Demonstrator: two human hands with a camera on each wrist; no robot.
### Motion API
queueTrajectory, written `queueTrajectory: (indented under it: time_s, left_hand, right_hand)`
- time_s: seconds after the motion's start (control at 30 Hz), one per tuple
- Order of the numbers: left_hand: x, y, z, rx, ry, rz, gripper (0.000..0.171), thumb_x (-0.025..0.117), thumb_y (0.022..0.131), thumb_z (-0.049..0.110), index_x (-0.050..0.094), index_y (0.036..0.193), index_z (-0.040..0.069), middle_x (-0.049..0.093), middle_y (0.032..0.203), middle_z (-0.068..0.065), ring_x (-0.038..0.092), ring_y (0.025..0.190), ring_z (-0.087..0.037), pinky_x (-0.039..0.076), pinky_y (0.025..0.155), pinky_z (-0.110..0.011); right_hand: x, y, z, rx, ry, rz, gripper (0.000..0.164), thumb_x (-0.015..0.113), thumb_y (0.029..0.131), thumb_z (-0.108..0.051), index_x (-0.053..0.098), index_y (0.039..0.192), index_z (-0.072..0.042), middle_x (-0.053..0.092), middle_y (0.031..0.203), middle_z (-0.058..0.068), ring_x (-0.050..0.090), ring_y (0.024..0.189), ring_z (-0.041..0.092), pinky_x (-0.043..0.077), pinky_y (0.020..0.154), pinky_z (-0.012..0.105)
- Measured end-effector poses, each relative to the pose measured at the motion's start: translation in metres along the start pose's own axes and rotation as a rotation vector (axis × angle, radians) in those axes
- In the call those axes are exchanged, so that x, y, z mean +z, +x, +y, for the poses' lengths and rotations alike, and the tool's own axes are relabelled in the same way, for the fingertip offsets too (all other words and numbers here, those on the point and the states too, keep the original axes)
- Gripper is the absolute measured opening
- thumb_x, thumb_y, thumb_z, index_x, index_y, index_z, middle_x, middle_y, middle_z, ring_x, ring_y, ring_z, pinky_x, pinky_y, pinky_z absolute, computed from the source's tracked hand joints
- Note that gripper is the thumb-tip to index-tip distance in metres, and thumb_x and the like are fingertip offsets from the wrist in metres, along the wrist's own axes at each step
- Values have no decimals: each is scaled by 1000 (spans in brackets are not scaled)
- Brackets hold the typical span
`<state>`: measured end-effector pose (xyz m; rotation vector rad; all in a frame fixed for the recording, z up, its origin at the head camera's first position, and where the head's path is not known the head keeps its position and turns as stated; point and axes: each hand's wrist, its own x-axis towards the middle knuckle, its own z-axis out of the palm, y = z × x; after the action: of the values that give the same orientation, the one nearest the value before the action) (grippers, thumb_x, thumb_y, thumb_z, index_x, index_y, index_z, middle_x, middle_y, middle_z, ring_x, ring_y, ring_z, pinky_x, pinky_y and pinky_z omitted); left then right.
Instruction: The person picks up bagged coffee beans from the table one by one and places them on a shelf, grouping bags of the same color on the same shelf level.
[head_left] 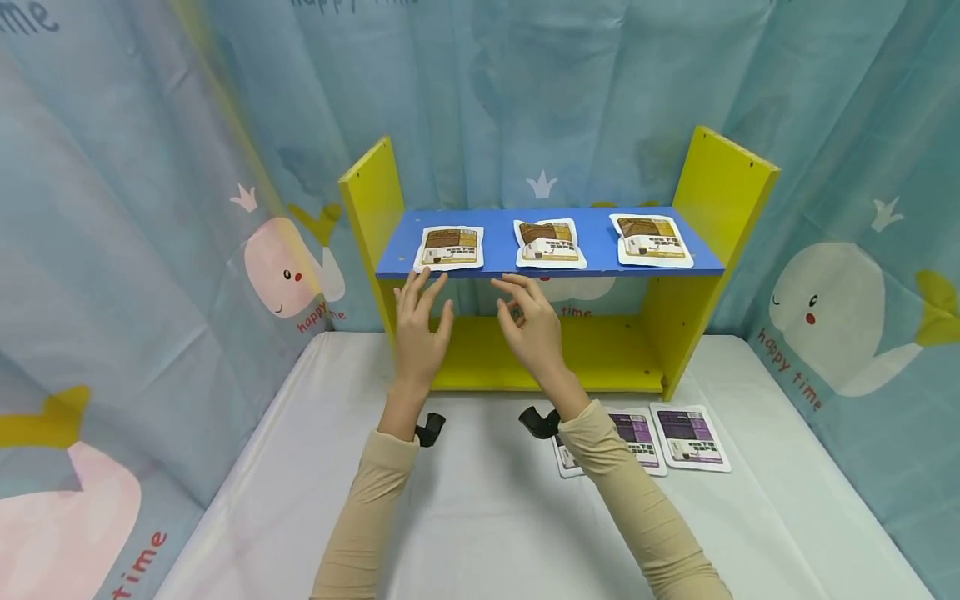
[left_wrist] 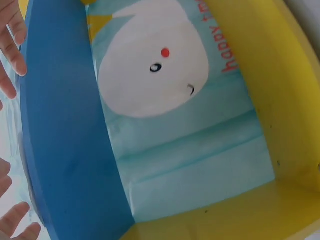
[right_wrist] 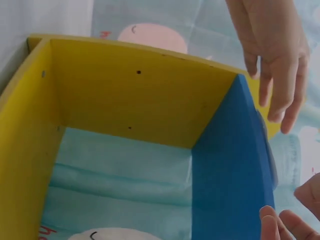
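Beige sleeves (head_left: pixel 652 517) stretch across a white table (head_left: pixel 465 508), a black camera (head_left: pixel 430 429) at the left wrist and another black camera (head_left: pixel 538 422) at the right. Purple packs (head_left: pixel 636 437) lie flat on the table to the right, partly hidden by the right sleeve, their exact count hard to tell; just beside them, a purple pack (head_left: pixel 690 437) lies in full view.

Farther in, a person's two hands reach toward a blue shelf (head_left: pixel 498 250). The left hand (head_left: pixel 422 329) is raised with fingers spread and thumb apart, gripping nothing, its fingertips at the front edge of the left brown pack (head_left: pixel 452 248); whether they touch it cannot be told. The right hand (head_left: pixel 532 329) has its fingers loosely bent, a gap between forefinger and thumb, and holds nothing, near the shelf's front edge between the left and middle packs.

On the blue shelf, three brown-and-white packs lie in a row, well apart: the left brown pack close to the front edge, a creased middle pack (head_left: pixel 551 244), and a right pack (head_left: pixel 651 242) set slightly askew. Yellow side panels (head_left: pixel 723 192) stand upright at both ends, and a yellow board (head_left: pixel 600 354) runs below. Behind everything hangs a blue-green curtain (head_left: pixel 525 100), printed with a pink whale (head_left: pixel 277 271) at left and a white whale (head_left: pixel 828 308) at right.
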<state>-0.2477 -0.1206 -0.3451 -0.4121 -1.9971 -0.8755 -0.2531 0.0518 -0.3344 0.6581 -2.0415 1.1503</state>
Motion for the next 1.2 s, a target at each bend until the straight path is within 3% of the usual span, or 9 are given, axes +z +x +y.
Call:
queueTrajectory:
  time_s: [0.3, 0.6, 0.83, 1.2]
  left_hand:
    - [16, -23, 6, -26, -44, -51, 36, 59, 90, 11, 56, 126, 8, 44, 138, -14, 29, 136, -32, 10, 115, -50]
    - [29, -40, 9, -75, -61, -94, 41, 59, 90, 13, 52, 131, 9, 44, 139, -9, 30, 136, -26, 10, 116, -47]
    - [42, -58, 9, -106, -81, -135, 41, 60, 90, 12, 52, 130, 9, 46, 137, -13, 33, 134, -29, 12, 114, -52]
    - [58, -88, 12, -202, -106, -242, 43, 60, 91, 14, 50, 132, 12, 46, 137, -6, 36, 132, -26, 12, 115, -49]
  right_hand:
    - [-7, -24, 14, 14, 39, 61, 24, 58, 88, -3, 67, 110, -7, 59, 115, 8, 57, 79, 14, 47, 50, 20]
    - [-14, -42, 29, 68, 47, 60, 26, 60, 87, -1, 67, 111, -9, 59, 114, 6, 58, 79, 16, 47, 50, 19]
    - [-22, -60, 44, 148, 52, 45, 26, 58, 88, -2, 67, 112, -8, 60, 112, 7, 58, 82, 17, 51, 52, 26]
    - [-33, -91, 77, 270, 8, 5, 27, 59, 88, -4, 65, 114, -9, 62, 108, 8, 57, 91, 22, 53, 69, 43]
